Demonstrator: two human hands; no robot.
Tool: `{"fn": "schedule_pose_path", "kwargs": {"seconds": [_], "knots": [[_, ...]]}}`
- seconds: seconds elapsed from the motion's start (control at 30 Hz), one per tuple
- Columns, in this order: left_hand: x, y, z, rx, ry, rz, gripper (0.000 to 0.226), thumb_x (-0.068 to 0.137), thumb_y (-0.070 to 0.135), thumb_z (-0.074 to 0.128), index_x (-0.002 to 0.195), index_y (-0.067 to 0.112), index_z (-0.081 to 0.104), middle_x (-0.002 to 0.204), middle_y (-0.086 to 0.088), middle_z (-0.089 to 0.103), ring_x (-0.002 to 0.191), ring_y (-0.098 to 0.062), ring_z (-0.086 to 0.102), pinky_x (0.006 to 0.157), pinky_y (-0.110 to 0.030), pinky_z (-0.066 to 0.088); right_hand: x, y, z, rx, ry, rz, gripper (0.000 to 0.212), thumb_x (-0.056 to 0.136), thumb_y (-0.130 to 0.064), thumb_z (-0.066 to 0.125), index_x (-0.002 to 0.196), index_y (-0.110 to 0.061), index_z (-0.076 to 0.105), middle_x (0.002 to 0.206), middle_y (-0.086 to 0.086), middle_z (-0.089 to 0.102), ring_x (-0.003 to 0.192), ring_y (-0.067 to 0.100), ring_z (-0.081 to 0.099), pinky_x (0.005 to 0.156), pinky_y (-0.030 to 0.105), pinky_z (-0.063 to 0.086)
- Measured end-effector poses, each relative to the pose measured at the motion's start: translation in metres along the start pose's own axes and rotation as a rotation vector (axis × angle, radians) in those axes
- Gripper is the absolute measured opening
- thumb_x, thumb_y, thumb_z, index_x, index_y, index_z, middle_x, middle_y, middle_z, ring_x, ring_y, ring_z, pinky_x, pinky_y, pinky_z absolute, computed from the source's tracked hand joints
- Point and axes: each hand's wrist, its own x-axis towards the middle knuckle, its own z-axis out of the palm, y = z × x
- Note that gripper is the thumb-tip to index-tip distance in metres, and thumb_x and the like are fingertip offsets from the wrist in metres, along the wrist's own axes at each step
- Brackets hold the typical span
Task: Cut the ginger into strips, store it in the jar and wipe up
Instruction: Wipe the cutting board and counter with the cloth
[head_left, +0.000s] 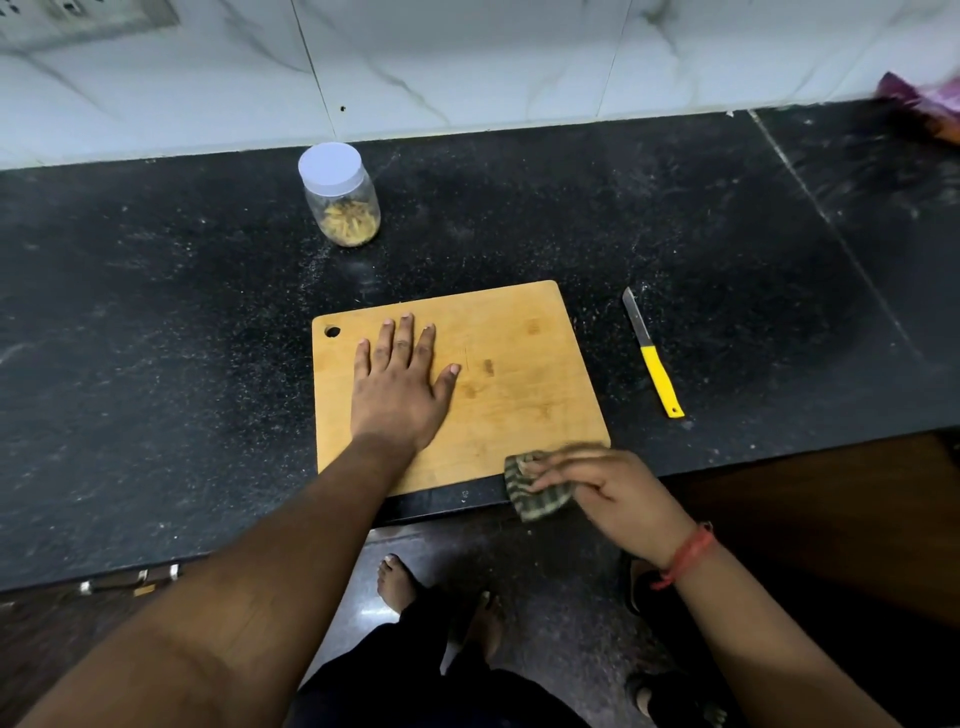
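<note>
A wooden cutting board (519, 374) lies on the black counter, its surface bare. My left hand (397, 387) rests flat on the board's left half with fingers straight. At the board's near right corner my right hand (602, 486) grips a small striped green cloth (535, 499), held at the counter's front edge. A clear jar (342, 195) with a white lid on stands at the back left, with ginger strips (349, 222) in its bottom. A knife with a yellow handle (653, 354) lies on the counter to the right of the board.
The black stone counter (156, 338) runs along a white marble-tiled wall. A pink and orange packet (930, 106) sits at the far right back. The counter's front edge passes just below the board; the floor and feet show beneath it.
</note>
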Motion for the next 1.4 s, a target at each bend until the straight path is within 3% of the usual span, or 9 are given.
{"fn": "schedule_pose_path", "kwargs": {"seconds": [0.13, 0.27, 0.43, 0.53, 0.7, 0.83, 0.97, 1.17, 1.4], "knots": [[-0.001, 0.001, -0.002, -0.003, -0.015, 0.007, 0.072, 0.101, 0.065, 0.004, 0.162, 0.027, 0.005, 0.170, -0.003, -0.006, 0.156, -0.023, -0.009, 0.126, -0.050, -0.001, 0.005, -0.015, -0.024, 0.456, 0.361, 0.263, 0.045, 0.080, 0.003, 0.040, 0.098, -0.014, 0.078, 0.108, -0.004, 0.076, 0.109, 0.013, 0.067, 0.099, 0.031, 0.050], [-0.005, -0.001, -0.007, -0.070, -0.008, 0.009, 0.070, 0.103, 0.063, 0.006, 0.162, 0.027, 0.003, 0.169, -0.004, -0.007, 0.156, -0.023, -0.011, 0.126, -0.050, -0.001, 0.044, -0.016, -0.050, 0.760, 0.603, 0.529, 0.038, 0.092, 0.004, 0.042, 0.098, -0.013, 0.075, 0.095, 0.009, 0.076, 0.087, 0.024, 0.071, 0.074, 0.037, 0.057], [-0.027, -0.015, -0.011, -0.154, 0.040, -0.071, 0.070, 0.103, 0.063, 0.010, 0.162, 0.026, 0.009, 0.170, -0.004, -0.005, 0.156, -0.023, -0.009, 0.126, -0.048, -0.003, 0.087, -0.005, -0.053, 0.930, 0.579, 0.775, 0.030, 0.097, -0.001, 0.040, 0.094, -0.009, 0.069, 0.093, 0.017, 0.071, 0.080, 0.030, 0.069, 0.070, 0.041, 0.056], [-0.045, -0.033, -0.009, -0.214, 0.048, -0.191, 0.068, 0.105, 0.058, 0.021, 0.162, 0.021, 0.017, 0.170, -0.008, -0.002, 0.156, -0.024, -0.006, 0.126, -0.045, -0.001, 0.096, -0.001, -0.047, 0.801, 0.546, 0.794, 0.028, 0.094, -0.001, 0.044, 0.083, -0.014, 0.067, 0.095, 0.018, 0.070, 0.081, 0.032, 0.067, 0.076, 0.046, 0.054], [-0.061, -0.050, -0.020, -0.549, 0.071, -0.369, 0.064, 0.106, 0.046, 0.041, 0.157, 0.009, 0.030, 0.169, -0.012, 0.002, 0.155, -0.029, 0.010, 0.125, -0.041, 0.016, 0.114, 0.021, -0.044, 0.609, 0.417, 0.786, 0.025, 0.071, -0.023, 0.051, 0.087, -0.013, 0.068, 0.100, 0.016, 0.071, 0.096, 0.036, 0.068, 0.093, 0.058, 0.053], [-0.055, -0.049, -0.027, -0.739, 0.066, -0.424, 0.059, 0.102, 0.045, 0.052, 0.152, 0.015, 0.043, 0.168, -0.008, 0.016, 0.152, -0.028, 0.022, 0.124, -0.042, 0.021, 0.120, 0.017, -0.043, 0.615, 0.426, 0.815, 0.016, 0.083, -0.020, 0.052, 0.085, -0.015, 0.067, 0.102, 0.014, 0.070, 0.099, 0.035, 0.066, 0.096, 0.056, 0.052], [-0.049, -0.054, -0.033, -0.966, 0.130, -0.512, 0.054, 0.098, 0.041, 0.061, 0.147, 0.020, 0.051, 0.162, -0.004, 0.034, 0.149, -0.022, 0.030, 0.124, -0.043, 0.022, 0.141, 0.053, -0.032, 0.716, 0.473, 0.857, 0.032, 0.068, -0.030, 0.055, 0.088, -0.012, 0.071, 0.103, 0.011, 0.072, 0.098, 0.034, 0.067, 0.096, 0.056, 0.052], [-0.047, -0.075, -0.045, -1.153, 0.229, -0.622, 0.060, 0.090, 0.053, 0.060, 0.141, 0.023, 0.058, 0.156, 0.001, 0.045, 0.145, -0.019, 0.035, 0.122, -0.044, 0.026, 0.145, -0.034, -0.017, 0.899, 0.576, 0.952, 0.027, 0.096, -0.018, 0.048, 0.109, -0.005, 0.068, 0.102, 0.015, 0.072, 0.092, 0.031, 0.070, 0.088, 0.047, 0.057], [-0.041, -0.153, -0.069, -1.169, 0.344, -0.719, 0.060, 0.091, 0.051, 0.059, 0.141, 0.019, 0.059, 0.159, 0.000, 0.040, 0.147, -0.016, 0.031, 0.122, -0.034, 0.024, 0.209, -0.091, 0.030, 0.957, 0.479, 0.918, 0.033, 0.098, -0.017, 0.042, 0.114, -0.003, 0.067, 0.109, 0.016, 0.072, 0.096, 0.032, 0.070, 0.089, 0.048, 0.057]]}}
